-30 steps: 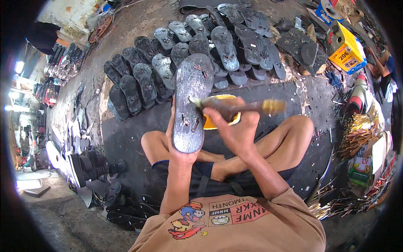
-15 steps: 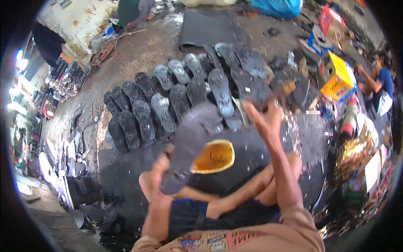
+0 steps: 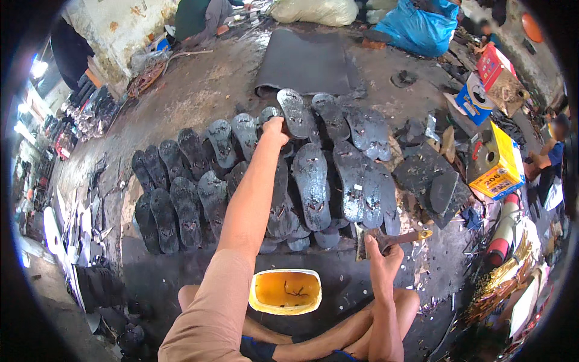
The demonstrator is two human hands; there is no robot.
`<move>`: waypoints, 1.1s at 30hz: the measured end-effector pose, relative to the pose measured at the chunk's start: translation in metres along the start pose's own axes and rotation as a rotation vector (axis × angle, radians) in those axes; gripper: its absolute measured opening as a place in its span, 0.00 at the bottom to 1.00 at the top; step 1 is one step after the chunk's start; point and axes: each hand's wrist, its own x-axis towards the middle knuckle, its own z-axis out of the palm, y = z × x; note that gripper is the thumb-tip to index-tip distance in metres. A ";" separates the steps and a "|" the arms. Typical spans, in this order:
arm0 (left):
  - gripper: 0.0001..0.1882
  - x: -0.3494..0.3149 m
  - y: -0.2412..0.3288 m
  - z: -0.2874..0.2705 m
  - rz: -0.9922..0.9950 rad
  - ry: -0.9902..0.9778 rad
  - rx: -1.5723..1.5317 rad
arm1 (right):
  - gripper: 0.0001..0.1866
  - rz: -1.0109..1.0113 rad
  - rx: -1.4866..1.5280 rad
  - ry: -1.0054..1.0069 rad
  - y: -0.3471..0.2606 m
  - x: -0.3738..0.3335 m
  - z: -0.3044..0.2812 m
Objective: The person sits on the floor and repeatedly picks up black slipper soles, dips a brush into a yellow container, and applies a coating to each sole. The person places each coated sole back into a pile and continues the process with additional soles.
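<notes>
My left hand point(image 3: 274, 131) reaches out to the far row and grips the edge of a dark shoe sole point(image 3: 293, 108), its fingers partly hidden. Several black shoe soles point(image 3: 312, 187) lie in two rows in front of me, many with a wet-looking shine. Near the front edge of the rows, my right hand point(image 3: 384, 256) is closed around a flat tool point(image 3: 404, 238) with a dark middle and a yellowish end; it looks like a brush. Between my arms stands a pale tub point(image 3: 254, 295) of amber liquid, with a dark scrap in it.
A dark sheet point(image 3: 304, 60) lies beyond the rows. To the right are dark offcuts point(image 3: 431, 187), a yellow can point(image 3: 497, 163), a blue can point(image 3: 474, 99) and a red-and-white roll point(image 3: 503, 229). A blue bag point(image 3: 416, 27) sits at the back. Another person point(image 3: 549, 157) is at far right.
My left hand has carried a sole from close to me out to the far row. My right hand has come down nearer to me, still holding the tool. The view has shifted.
</notes>
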 end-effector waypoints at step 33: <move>0.62 -0.730 -0.131 -0.754 0.017 1.249 1.032 | 0.12 -0.255 -0.208 -0.128 -0.011 -0.112 0.002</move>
